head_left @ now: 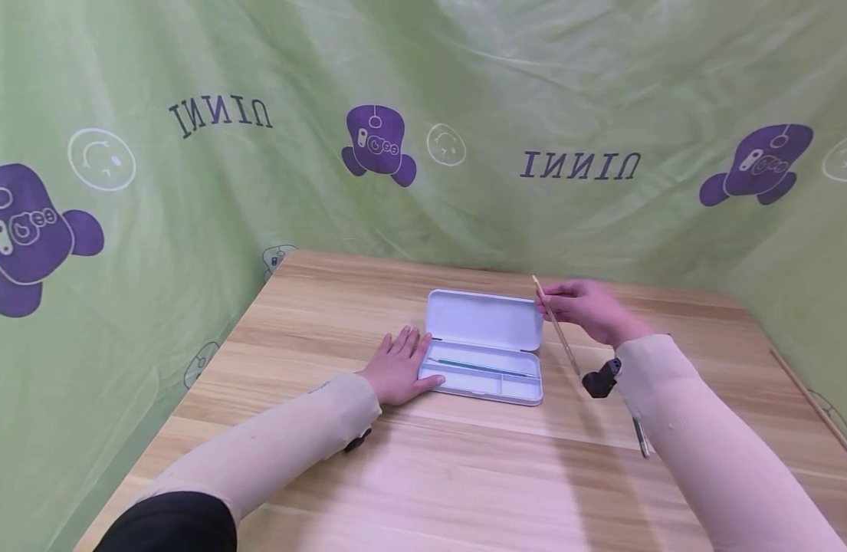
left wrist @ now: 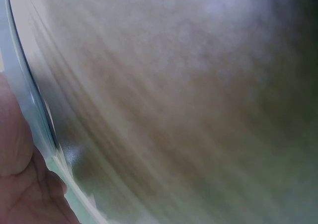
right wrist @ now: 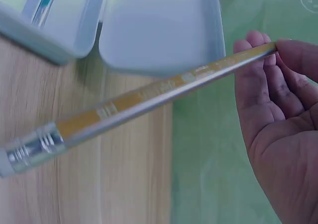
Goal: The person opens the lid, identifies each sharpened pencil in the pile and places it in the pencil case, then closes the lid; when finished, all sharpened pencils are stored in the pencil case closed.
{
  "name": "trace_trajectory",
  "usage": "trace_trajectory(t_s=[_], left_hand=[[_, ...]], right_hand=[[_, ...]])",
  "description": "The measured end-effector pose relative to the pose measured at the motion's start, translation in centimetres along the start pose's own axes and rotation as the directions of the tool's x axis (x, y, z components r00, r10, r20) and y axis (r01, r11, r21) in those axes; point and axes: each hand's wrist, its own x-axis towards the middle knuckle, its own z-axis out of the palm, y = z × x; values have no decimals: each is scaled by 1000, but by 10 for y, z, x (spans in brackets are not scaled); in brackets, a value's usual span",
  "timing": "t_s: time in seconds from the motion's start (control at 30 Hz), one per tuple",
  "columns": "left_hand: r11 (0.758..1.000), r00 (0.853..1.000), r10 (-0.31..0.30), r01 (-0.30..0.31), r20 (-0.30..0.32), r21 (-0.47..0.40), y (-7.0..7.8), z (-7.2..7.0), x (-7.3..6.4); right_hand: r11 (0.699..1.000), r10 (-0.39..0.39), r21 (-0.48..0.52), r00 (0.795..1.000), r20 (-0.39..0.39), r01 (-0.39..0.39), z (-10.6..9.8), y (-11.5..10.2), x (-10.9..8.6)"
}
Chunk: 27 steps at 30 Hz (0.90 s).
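A white pencil case (head_left: 523,389) lies with its lid (head_left: 484,320) raised toward the back. Inside its long compartment rests a teal pencil (head_left: 481,369). My left hand (head_left: 398,369) rests at the case's left end, fingers spread and thumb along the front corner. In the left wrist view, part of that hand (left wrist: 17,144) shows beside the case edge. Above the table, right of the case, my right hand (head_left: 589,307) pinches a yellow pencil (head_left: 559,331) between thumb and fingers near one tip. Its metal-banded eraser end (right wrist: 30,149) points down and away from the hand.
Partly hidden by the right sleeve, another pencil (head_left: 641,441) lies on the wooden table (head_left: 457,475). A long wooden pencil (head_left: 814,404) lies at the far right edge. Green printed curtain (head_left: 478,215) hangs close behind and along the sides.
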Motion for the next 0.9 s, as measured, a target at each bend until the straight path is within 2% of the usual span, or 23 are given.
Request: trace_trajectory(t_s=[0.23, 0.47, 0.67, 0.9], left_hand=[[1000, 1000, -14, 14, 0, 10, -1, 2, 2], [999, 1000, -25, 25, 12, 26, -2, 7, 7], [999, 1000, -23, 23, -20, 32, -3, 9, 5], [998, 999, -34, 35, -18, 52, -3, 8, 3]], right_hand=[[998, 11, 54, 995, 99, -16, 21, -7, 16], [998, 6, 61, 984, 176, -17, 42, -13, 31], [1000, 28, 1, 976, 215, -29, 60, -11, 43], [996, 46, -86, 972, 232, -26, 78, -13, 55]])
